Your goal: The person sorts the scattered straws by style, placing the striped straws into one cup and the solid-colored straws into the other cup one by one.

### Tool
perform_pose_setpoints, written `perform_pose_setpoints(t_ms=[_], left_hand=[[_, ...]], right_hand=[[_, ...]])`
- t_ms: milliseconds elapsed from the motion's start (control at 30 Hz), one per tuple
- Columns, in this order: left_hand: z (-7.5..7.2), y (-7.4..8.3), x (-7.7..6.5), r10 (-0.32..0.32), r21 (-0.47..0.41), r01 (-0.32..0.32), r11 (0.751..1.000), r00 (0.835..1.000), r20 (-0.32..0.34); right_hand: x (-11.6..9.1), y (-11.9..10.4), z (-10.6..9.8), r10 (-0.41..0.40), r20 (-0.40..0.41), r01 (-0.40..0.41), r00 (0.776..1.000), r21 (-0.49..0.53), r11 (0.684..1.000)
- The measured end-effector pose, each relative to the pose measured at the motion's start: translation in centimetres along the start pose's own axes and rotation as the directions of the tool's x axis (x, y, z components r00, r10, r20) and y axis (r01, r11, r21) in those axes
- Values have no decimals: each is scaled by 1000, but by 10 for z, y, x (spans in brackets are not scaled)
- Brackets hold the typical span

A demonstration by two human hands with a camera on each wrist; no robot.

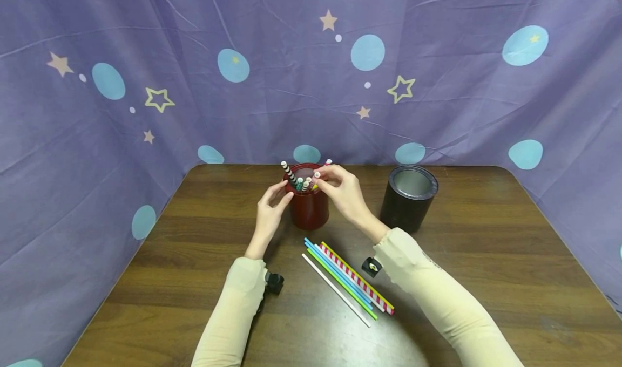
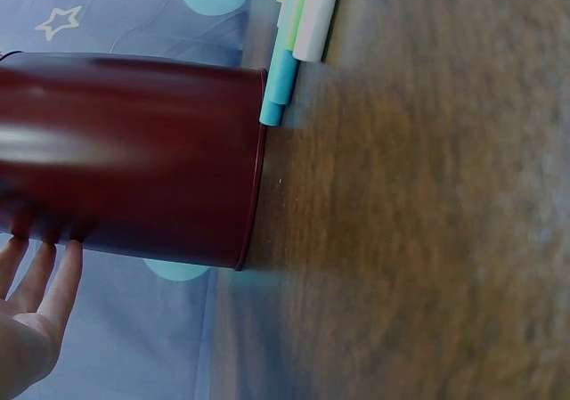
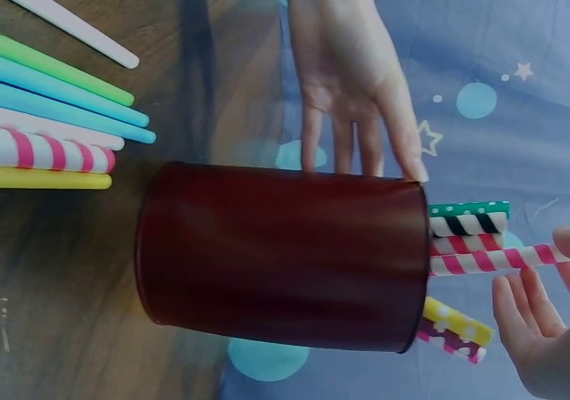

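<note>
A dark red cylindrical can [image 1: 310,210] stands upright at the back middle of the table. My left hand [image 1: 269,210] rests against its left side, fingers fairly straight and thumb at the rim. Over the can, my right hand [image 1: 347,191] pinches a pink-and-white striped straw [image 3: 490,260] near its upper end; the lower part is hidden inside. Other patterned straws stick out of the can, including a black-and-white one [image 1: 290,172], a dotted green one [image 3: 469,210] and a dotted yellow one [image 3: 461,322].
Several straws lie side by side in front of the can: a white one [image 1: 335,290], a green one [image 1: 342,284], blue ones, a red-and-white striped one [image 1: 357,279] and a yellow one [image 1: 352,270]. A black can [image 1: 407,205] stands to the right. A purple curtain [image 1: 291,113] hangs behind the table.
</note>
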State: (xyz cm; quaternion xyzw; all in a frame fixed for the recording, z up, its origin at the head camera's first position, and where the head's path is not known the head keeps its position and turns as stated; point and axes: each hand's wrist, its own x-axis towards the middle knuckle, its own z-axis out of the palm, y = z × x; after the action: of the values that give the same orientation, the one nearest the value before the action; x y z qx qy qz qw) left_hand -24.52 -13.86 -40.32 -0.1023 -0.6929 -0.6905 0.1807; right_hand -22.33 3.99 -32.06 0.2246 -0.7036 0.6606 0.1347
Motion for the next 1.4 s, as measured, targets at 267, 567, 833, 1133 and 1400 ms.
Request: perform_pose_setpoints(t_ms=[267,567,833,1133,1400], left_hand=[[1,-1,0,-6,-2,6,1000,1000,0],[0,-1,1,-6,-12,6,1000,1000,0],[0,-2,1,-3,-5,3,1000,1000,3],[0,-2,1,-9,0,9,1000,1000,1],[-1,-4,2,-8,5,8,1000,1000,3]], right_hand=[[-1,8,-1,42,-16,-43,999,-63,997],[-9,12,-12,75,33,-70,997,-132,989],[-21,30,-23,123,184,-80,975,-223,971],[-34,71,-30,174,339,-66,925,-307,950],[-48,79,-34,197,447,-35,873,-345,938]])
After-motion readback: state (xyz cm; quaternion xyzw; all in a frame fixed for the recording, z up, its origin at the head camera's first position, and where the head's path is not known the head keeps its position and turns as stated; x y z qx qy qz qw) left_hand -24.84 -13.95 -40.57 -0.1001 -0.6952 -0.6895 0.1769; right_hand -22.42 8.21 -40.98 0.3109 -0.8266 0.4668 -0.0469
